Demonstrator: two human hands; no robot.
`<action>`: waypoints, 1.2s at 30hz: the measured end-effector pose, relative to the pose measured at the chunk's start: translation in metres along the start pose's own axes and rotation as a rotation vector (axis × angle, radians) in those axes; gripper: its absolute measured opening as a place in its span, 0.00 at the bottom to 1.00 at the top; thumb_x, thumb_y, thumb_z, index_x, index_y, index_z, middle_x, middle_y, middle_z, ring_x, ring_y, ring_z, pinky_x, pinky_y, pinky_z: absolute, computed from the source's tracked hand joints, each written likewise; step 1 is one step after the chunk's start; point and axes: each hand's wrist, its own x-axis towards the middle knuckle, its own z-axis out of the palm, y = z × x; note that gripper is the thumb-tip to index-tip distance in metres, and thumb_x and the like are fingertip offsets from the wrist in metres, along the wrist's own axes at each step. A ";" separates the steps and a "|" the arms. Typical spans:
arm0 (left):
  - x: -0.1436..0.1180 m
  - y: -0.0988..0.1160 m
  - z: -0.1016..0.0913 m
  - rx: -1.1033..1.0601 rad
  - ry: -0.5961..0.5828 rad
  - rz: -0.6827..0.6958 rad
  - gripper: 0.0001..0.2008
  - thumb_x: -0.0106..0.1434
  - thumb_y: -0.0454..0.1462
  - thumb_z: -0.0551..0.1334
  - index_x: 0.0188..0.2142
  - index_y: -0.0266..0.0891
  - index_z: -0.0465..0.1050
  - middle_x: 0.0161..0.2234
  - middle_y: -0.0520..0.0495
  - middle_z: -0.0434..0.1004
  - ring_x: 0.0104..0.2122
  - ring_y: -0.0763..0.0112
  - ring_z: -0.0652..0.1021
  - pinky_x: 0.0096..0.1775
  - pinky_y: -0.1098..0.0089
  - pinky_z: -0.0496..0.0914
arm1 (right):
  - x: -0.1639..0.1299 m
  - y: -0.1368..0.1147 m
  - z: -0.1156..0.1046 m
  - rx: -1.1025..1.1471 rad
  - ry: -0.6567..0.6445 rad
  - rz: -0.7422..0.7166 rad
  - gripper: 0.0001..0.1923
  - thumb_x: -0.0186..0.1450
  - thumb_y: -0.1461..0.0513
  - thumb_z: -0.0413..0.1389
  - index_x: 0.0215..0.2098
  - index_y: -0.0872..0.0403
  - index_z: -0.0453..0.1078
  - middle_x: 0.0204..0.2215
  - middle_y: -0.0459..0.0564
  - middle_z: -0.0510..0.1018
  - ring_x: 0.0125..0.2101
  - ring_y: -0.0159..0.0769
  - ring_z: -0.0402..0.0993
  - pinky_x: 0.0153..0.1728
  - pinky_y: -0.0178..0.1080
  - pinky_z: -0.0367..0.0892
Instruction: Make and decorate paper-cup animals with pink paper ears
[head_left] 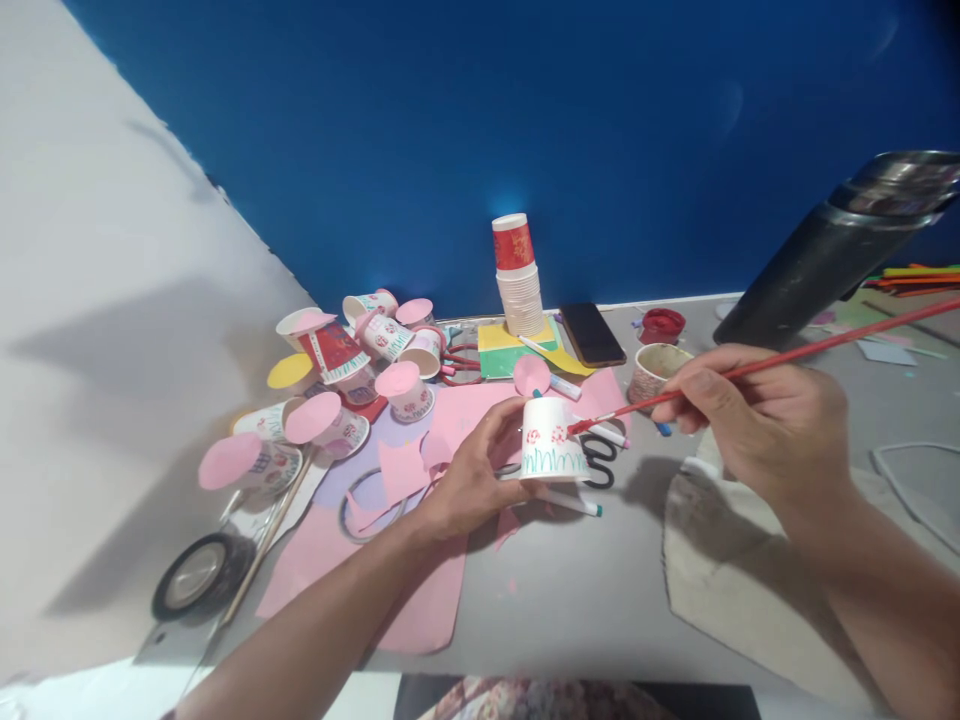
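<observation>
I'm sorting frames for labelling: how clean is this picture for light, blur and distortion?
Head view: wide-angle bend tilts the wall; glare spot above the cup stack; hard shadows lie beside the right hand; the cup in the left hand stays sharp.

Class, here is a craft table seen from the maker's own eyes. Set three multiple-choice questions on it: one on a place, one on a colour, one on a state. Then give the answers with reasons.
1. Where does the stack of cups stand?
A. against the blue wall
B. on the roll of tape
C. in the person's lap

2. What colour is the handle of the paintbrush?
A. green
B. red
C. white

3. How is the white cup in the left hand held?
A. mouth up, full of water
B. crushed flat
C. upside down, wide end low

Answers:
1. A, the stack stands at the far table edge by the wall.
2. B, the long handle in the right hand is red.
3. C, its narrow base is on top, with the brush tip at its side.
</observation>
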 end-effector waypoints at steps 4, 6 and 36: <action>0.000 0.001 0.001 -0.013 0.000 -0.011 0.41 0.51 0.34 0.80 0.62 0.49 0.68 0.65 0.40 0.70 0.68 0.45 0.66 0.70 0.42 0.58 | 0.000 0.001 0.001 0.011 -0.029 -0.012 0.11 0.69 0.57 0.62 0.29 0.49 0.78 0.20 0.43 0.81 0.18 0.31 0.72 0.19 0.35 0.69; 0.000 0.002 0.001 -0.010 -0.002 -0.020 0.41 0.51 0.34 0.80 0.62 0.49 0.68 0.65 0.39 0.70 0.69 0.44 0.66 0.70 0.42 0.58 | 0.000 0.001 0.001 0.009 0.002 -0.015 0.11 0.69 0.58 0.62 0.29 0.49 0.78 0.20 0.43 0.81 0.18 0.31 0.72 0.19 0.35 0.69; 0.000 0.000 -0.001 0.007 -0.039 -0.023 0.42 0.50 0.34 0.80 0.63 0.50 0.67 0.67 0.41 0.67 0.69 0.45 0.65 0.70 0.42 0.56 | 0.000 0.001 0.004 0.068 -0.016 -0.006 0.11 0.71 0.60 0.61 0.30 0.50 0.77 0.21 0.41 0.82 0.19 0.27 0.72 0.20 0.31 0.68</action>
